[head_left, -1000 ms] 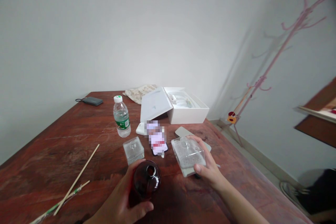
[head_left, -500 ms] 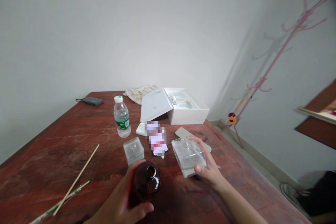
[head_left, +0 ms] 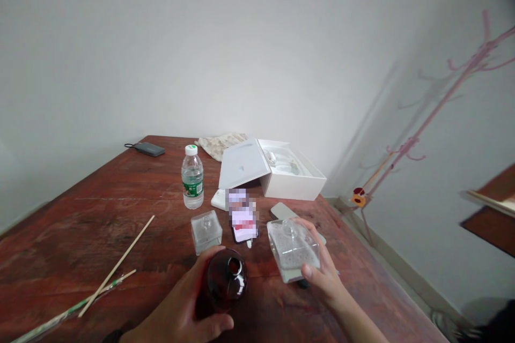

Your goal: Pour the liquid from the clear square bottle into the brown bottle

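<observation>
Brown glass bottle (head_left: 225, 278) stands upright, mouth up, wrapped by the left hand (head_left: 183, 308); just right of it, the right hand (head_left: 324, 273) clasps a clear square bottle (head_left: 293, 248) on the table (head_left: 80, 236).

I see a round dark amber bottle (head_left: 225, 280) standing upright and uncapped at the near centre of the table. Just right of it stands a square clear glass bottle (head_left: 293, 249), stoppered, with pale grains inside.

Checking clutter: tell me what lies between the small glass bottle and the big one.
A phone lies between the small bottle and the big bottle, in the head view.
</observation>
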Motion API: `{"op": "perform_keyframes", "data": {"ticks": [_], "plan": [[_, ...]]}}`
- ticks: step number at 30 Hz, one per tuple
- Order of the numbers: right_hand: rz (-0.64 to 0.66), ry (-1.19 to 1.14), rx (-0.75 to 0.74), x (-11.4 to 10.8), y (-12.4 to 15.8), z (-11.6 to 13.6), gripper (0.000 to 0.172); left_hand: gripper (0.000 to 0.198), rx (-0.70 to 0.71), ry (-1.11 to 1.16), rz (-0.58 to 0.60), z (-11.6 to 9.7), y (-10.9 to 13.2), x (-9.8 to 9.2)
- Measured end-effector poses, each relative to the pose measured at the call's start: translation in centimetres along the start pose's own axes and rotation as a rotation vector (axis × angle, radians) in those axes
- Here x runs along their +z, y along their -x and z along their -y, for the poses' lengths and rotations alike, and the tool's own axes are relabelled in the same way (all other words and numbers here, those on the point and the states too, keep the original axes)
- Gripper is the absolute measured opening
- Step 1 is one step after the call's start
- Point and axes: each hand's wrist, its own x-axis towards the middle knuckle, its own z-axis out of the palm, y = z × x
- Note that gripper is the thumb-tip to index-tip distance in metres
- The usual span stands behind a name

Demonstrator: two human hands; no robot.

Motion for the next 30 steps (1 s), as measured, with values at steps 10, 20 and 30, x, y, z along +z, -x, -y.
{"op": "perform_keyframes", "data": {"ticks": [10,20,30], "plan": [[-0.065,0.074,-0.014,0.2,0.5,-0.2,0.102,0.09,-0.007,0.162,-0.095,-3.1,-0.4,0.4],[0.042,0.028,0.037,0.8,0.5,0.8,0.099,0.085,0.073,-0.015,-0.207,-0.7,-0.1,0.2],[0.188,0.001,0.06,0.2,0.2,-0.1,0.101,0.086,0.037,0.067,-0.144,-1.2,0.1,0.3]]}}
